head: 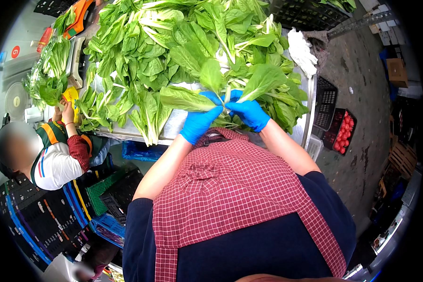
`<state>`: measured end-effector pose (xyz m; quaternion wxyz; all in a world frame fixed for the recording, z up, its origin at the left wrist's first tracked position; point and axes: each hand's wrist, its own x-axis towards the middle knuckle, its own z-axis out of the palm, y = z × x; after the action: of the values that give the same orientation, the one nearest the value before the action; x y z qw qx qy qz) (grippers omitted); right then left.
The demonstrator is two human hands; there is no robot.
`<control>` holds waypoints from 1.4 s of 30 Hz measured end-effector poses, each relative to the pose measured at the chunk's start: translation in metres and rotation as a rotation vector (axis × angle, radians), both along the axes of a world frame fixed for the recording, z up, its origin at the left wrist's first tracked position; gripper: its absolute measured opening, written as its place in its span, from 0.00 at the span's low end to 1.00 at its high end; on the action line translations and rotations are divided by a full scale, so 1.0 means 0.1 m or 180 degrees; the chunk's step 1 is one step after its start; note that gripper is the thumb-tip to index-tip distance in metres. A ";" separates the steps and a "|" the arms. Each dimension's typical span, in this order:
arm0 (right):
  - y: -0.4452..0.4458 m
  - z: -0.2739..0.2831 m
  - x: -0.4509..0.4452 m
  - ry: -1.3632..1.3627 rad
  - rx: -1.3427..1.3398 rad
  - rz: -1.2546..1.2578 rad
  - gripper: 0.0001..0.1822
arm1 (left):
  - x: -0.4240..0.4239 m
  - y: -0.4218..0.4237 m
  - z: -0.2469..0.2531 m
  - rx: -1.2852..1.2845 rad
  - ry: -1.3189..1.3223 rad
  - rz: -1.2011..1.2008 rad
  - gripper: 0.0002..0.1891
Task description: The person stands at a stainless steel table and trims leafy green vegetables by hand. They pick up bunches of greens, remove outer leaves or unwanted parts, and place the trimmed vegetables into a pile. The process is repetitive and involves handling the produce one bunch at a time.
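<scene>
My left hand (201, 122), in a blue glove, pinches the base of a loose leafy green (187, 98) above the front edge of the table. Facing it, my right hand (249, 113), gloved the same way, grips the same stems from the other side. Broad leaves fan out to both sides and away from me; their joined base is partly hidden by my fingers. Beyond my hands spreads a large heap of leafy greens (137, 56) with pale stalks. To the left, a separate bunch (149, 120) lies with its stalks over the edge of the metal table (174, 123).
A co-worker (60, 162) at the left handles greens beside a yellow device (71, 97). Bagged greens (49, 68) lie beyond. A white cloth (300, 51) rests at the right corner. Black crates (325, 102) and a crate of red produce (344, 130) stand on the floor.
</scene>
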<state>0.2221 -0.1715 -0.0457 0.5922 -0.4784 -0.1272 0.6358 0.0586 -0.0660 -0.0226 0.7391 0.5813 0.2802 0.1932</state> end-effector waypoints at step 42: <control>0.44 -0.13 -0.27 -0.1964 0.0002 -0.0357 0.30 | 0.07 0.53 -0.29 -0.1869 -0.0086 0.1145 0.08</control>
<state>0.1951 -0.1273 -0.0587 0.5600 -0.6548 -0.2745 0.4270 0.0653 -0.0130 -0.0517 0.8326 0.2824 0.4120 0.2393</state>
